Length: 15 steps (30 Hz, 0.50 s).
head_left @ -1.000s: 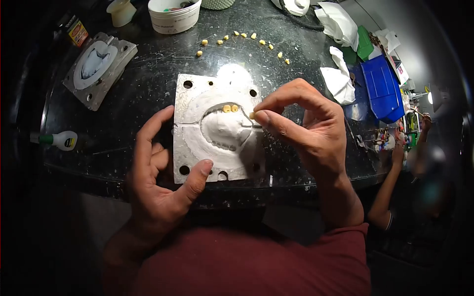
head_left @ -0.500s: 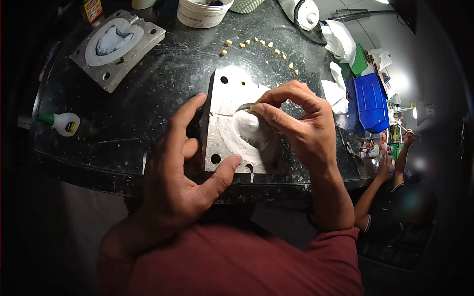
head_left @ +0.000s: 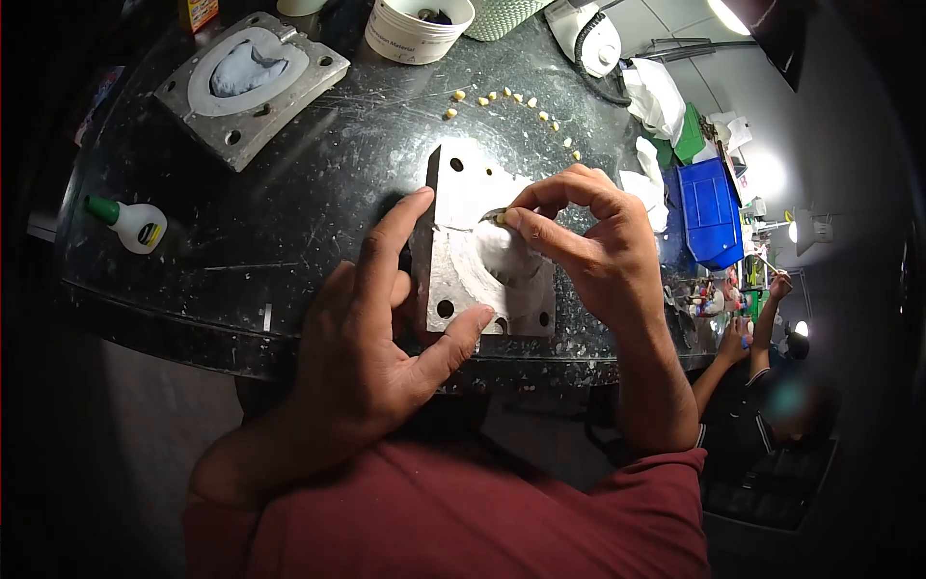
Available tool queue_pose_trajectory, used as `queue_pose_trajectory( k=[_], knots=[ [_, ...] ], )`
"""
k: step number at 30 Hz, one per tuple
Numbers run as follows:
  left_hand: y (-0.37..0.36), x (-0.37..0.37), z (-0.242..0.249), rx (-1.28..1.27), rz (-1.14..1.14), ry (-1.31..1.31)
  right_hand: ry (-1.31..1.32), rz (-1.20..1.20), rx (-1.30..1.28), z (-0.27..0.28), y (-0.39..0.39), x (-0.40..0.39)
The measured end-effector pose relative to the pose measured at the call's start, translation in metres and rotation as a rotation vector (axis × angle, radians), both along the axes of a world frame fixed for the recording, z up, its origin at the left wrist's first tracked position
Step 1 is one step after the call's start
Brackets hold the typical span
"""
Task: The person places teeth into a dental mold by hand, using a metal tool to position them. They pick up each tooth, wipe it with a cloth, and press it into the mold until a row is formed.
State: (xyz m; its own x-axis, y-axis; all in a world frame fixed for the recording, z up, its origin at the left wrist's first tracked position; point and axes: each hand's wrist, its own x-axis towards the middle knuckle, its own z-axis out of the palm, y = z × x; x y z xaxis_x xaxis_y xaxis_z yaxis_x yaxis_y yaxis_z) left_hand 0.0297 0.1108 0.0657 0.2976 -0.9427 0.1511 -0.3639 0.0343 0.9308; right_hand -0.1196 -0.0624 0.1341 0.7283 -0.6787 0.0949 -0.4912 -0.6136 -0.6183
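A grey metal flask half (head_left: 453,256) filled with white plaster lies near the front edge of the dark round table (head_left: 289,222). My left hand (head_left: 371,338) grips its left side, thumb on the near edge and fingers along the far left. My right hand (head_left: 588,246) pinches a small yellowish tooth (head_left: 499,218) between thumb and forefinger, pressing it against the plaster arch. Several loose yellowish teeth (head_left: 516,101) lie in a curved row on the table beyond the flask.
A second flask half (head_left: 253,82) with a grey-blue insert lies at the back left. A white glue bottle with green cap (head_left: 130,222) lies at left. A white tub (head_left: 417,29), white cloths (head_left: 656,96) and a blue tray (head_left: 712,207) sit behind and right. Another person (head_left: 762,386) sits below right.
My view has shifted, so the table appears rotated. My left hand has tilted the flask half up on its side. My right hand brought the tooth down onto the plaster arch.
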Motion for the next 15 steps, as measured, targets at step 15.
queue_pose_trajectory(
  k=[15],
  knots=[
    [-0.001, 0.000, 0.001, -0.025, 0.000, 0.056, 0.151, 0.093, -0.255, 0.018, -0.001, 0.008]
  ],
)
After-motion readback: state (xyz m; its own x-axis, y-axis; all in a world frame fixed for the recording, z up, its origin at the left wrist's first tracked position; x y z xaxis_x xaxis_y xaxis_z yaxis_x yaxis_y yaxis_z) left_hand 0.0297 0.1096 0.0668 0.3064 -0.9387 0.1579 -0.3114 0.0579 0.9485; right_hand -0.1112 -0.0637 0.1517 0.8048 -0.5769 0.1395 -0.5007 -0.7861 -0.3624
